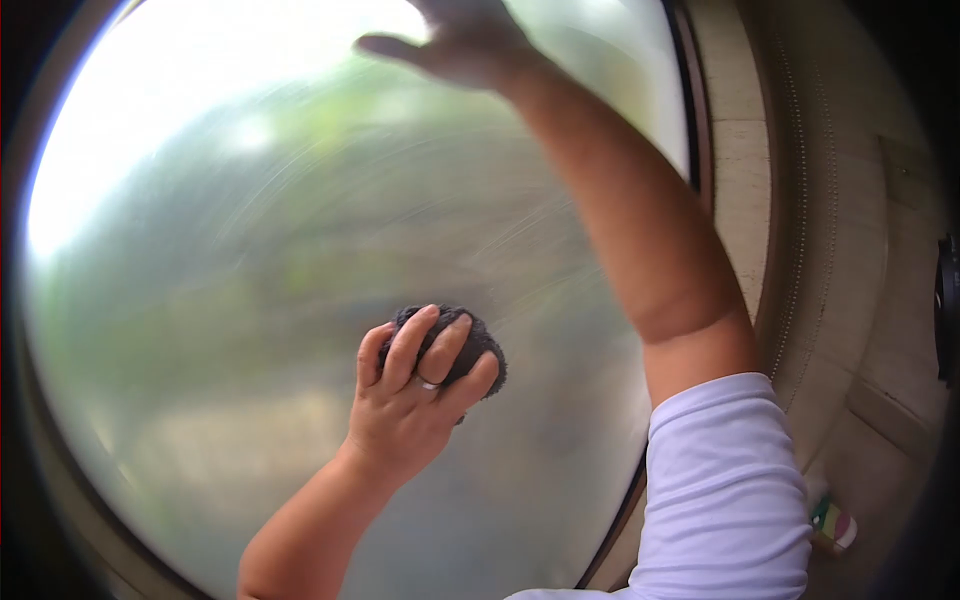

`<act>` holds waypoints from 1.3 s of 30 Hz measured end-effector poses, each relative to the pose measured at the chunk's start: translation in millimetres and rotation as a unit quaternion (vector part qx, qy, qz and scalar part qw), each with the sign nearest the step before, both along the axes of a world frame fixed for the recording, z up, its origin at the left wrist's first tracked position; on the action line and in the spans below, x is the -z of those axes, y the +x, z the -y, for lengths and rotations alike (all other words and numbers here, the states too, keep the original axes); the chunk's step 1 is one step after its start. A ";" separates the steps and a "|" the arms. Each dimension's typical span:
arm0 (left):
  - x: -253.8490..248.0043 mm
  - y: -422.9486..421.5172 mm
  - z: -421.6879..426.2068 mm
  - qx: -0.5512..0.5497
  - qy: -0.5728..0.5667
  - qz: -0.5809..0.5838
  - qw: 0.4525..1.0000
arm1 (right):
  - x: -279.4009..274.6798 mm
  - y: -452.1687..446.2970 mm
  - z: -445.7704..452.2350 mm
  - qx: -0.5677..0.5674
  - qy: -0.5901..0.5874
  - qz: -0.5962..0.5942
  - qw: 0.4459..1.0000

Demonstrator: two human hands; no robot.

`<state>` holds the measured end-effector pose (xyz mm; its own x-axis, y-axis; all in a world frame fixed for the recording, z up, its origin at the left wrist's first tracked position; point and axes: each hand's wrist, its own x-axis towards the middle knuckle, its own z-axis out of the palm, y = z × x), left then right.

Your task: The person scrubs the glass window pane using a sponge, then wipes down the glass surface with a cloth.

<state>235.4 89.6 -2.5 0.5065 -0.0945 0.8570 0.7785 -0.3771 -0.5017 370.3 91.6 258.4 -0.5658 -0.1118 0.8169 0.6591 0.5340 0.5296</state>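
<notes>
My left hand, with a ring on one finger, presses a bunched dark grey fluffy cloth against a large glass pane. Its fingers are curled over the cloth, which shows between them and past their right side. Higher up, my right hand is raised in front of the upper part of the pane, thumb stretched out to the left. The top edge of the view cuts off its fingers, and whether the palm touches the glass I cannot tell. Faint curved streaks mark the glass between the two hands.
A dark window frame borders the pane on the right, beside a pale wall strip. Beaded chains hang farther right. At the lower right lies a small green, white and pink object. Blurred greenery shows through the glass.
</notes>
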 end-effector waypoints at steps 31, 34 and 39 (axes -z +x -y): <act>-4.6 -227.8 94.9 0.499 -0.095 0.517 0.689 | 222.8 -239.6 -20.2 -0.129 -0.021 0.121 0.984; -0.8 -256.1 100.9 0.458 -0.087 0.544 0.698 | 236.4 -260.7 0.3 -0.082 0.015 0.242 0.967; 48.1 -334.2 99.1 0.202 -0.131 0.509 0.826 | 16.7 -228.9 -44.1 -0.149 0.233 -0.150 0.949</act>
